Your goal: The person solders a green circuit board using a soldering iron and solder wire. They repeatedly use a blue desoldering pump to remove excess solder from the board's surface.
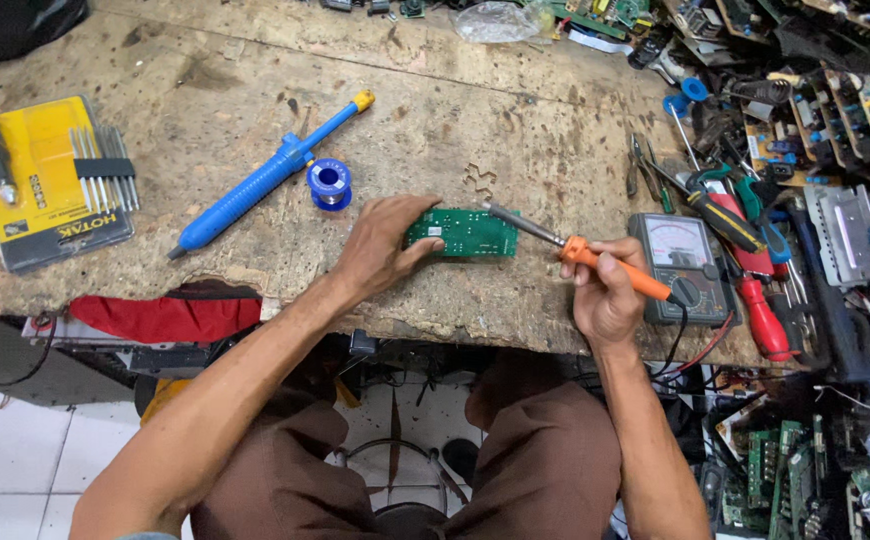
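**Soldering iron held to a green circuit board on a worn bench**

The left hand [380, 245] lies flat on the workbench [205, 80], fingers spread, with the fingertips pressing the left end of a green circuit board [463, 234]; it pins the board down and does not wrap around it. The board lies near the front edge of the bench, about midway between the two hands.

The right hand [607, 290] is closed around the orange handle of a soldering iron [575, 250]. The iron's metal shaft slants up and to the left, and its tip sits over the top right part of the board; whether it touches cannot be told.

Just behind the left hand stands a small blue spool of solder wire [329, 183], touching a long blue desoldering pump [265, 180] that lies at a slant. At the far left lies a yellow package of small tools [50, 190]. Right beside the right hand sits a grey meter with a dial [683, 262], and past it a heap of screwdrivers and pliers [745, 240] with red and green handles.
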